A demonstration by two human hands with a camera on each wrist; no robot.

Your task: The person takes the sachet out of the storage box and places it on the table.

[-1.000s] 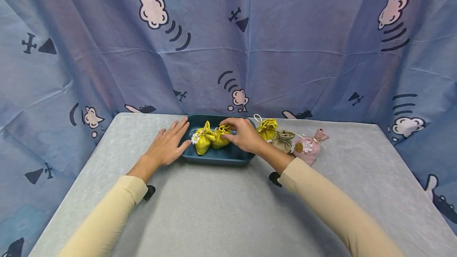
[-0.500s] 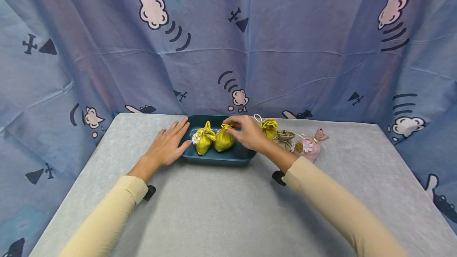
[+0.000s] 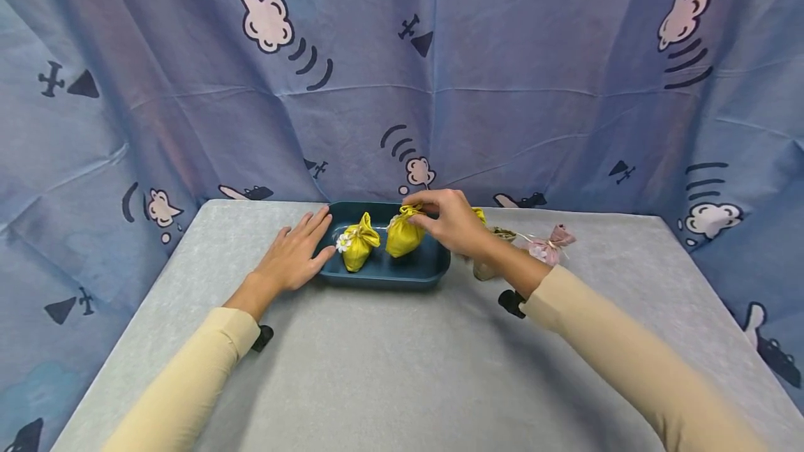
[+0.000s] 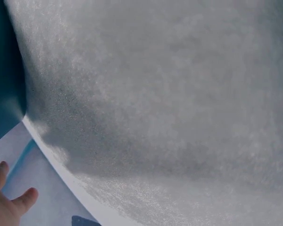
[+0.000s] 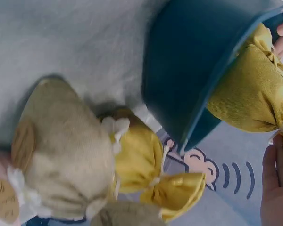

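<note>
Fingers (image 3: 419, 213) of your right hand (image 3: 453, 224) pinch the yellow pouch (image 3: 403, 236); lower it gently into the tray (image 3: 383, 277), left hand (image 3: 295, 254) flat, steadying.

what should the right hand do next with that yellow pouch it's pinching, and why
Probably let go: the right hand pinches the tied neck of the yellow pouch, which already seems to sit inside the blue tray beside the other one, while the left hand steadies the tray.

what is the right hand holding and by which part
The right hand pinches a small yellow cloth pouch by its gathered, tied top, inside the dark teal plastic tray.
</note>
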